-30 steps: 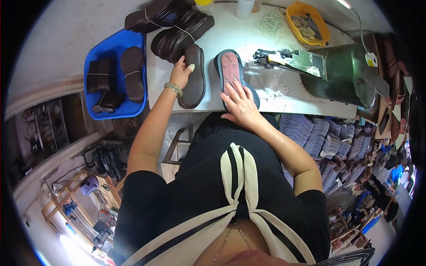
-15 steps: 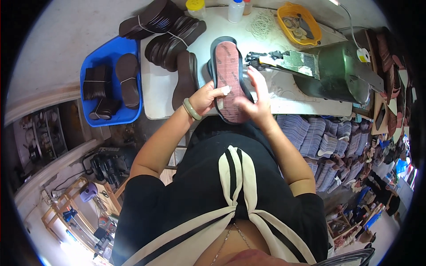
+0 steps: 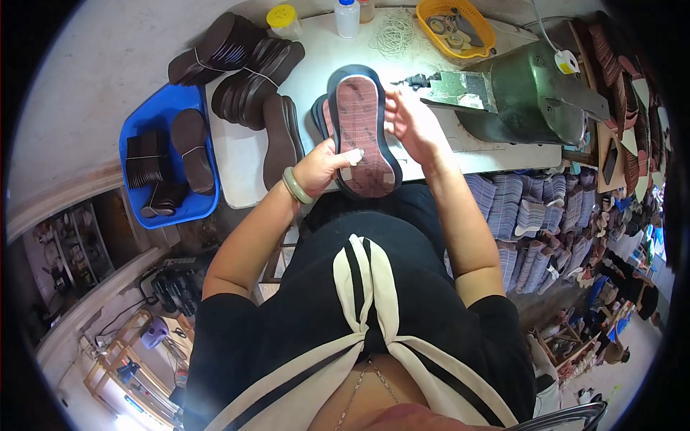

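Observation:
My left hand (image 3: 318, 171) holds a shoe sole (image 3: 358, 122) upright over the near table edge, its thumb pressed on the face. The sole has a dark rim and a pinkish-red patterned middle. At the sole's right edge, the bent fingers of my right hand (image 3: 417, 126) grip the rim; some fingertips are hidden. Behind the held sole, another dark-rimmed sole (image 3: 318, 117) shows in part. A short pile of brown soles (image 3: 282, 140) lies left of my hands. Just beyond my right hand is the arm of a green machine (image 3: 460, 91).
String-tied bundles of brown soles (image 3: 248, 90) lie at the back left. A blue tub (image 3: 129, 197) holds more. Along the back stand a yellow-lidded jar (image 3: 285, 23), a white bottle (image 3: 348, 20), loose cord (image 3: 394, 36) and a yellow basket (image 3: 492, 43). Striped stacks (image 3: 507, 205) sit right.
My right hand has moved from across the sole's face to its right edge. The sole's red face is less covered. The whole view has shifted slightly.

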Demonstrator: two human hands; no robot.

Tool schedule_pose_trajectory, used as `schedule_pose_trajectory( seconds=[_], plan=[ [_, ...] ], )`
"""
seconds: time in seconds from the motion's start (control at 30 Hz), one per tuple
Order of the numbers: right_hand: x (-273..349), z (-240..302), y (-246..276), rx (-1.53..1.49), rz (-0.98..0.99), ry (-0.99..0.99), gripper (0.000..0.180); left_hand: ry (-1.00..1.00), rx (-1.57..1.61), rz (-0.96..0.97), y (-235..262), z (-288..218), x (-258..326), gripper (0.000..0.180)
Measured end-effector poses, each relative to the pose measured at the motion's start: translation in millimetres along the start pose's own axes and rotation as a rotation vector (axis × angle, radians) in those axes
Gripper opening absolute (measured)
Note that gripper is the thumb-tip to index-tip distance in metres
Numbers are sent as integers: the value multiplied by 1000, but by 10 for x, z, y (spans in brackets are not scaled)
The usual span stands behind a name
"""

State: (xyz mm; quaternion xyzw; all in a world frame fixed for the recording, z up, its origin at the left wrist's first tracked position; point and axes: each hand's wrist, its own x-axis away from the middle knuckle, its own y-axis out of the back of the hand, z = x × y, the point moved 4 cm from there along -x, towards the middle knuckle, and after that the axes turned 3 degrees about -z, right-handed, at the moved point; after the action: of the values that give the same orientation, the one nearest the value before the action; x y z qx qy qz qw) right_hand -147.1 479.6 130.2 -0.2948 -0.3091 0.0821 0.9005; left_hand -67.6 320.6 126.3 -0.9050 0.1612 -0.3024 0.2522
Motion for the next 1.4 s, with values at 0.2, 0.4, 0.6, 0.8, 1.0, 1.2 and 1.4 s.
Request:
schedule_pose_trajectory(
  seconds=[0.2,0.4,0.6,0.8,1.0,1.2,1.4],
  plan=[
    [357,-408,69,720,239,-190,44,-64,-44,-35,72,-32,-87,28],
    [419,-417,-26,1209,-129,704,42,-182,-90,-231,67,20,-262,26],
    [373,-144,6,1441,-135,823,47,-158,350,-250,-119,-177,-521,26],
    [29,225,326,1069,-213,782,33,-748,-812,-689,-8,-380,-1055,28],
    [103,-46,778,352,-283,538,41,-566,-604,-616,42,-345,-1385,28],
    [147,-448,425,89,34,134,30,-332,-295,-483,189,-395,-1513,27],
    [-7,-417,323,85,-89,188,24,-832,-1442,-398,-2,-1145,-1578,67]
  ],
)
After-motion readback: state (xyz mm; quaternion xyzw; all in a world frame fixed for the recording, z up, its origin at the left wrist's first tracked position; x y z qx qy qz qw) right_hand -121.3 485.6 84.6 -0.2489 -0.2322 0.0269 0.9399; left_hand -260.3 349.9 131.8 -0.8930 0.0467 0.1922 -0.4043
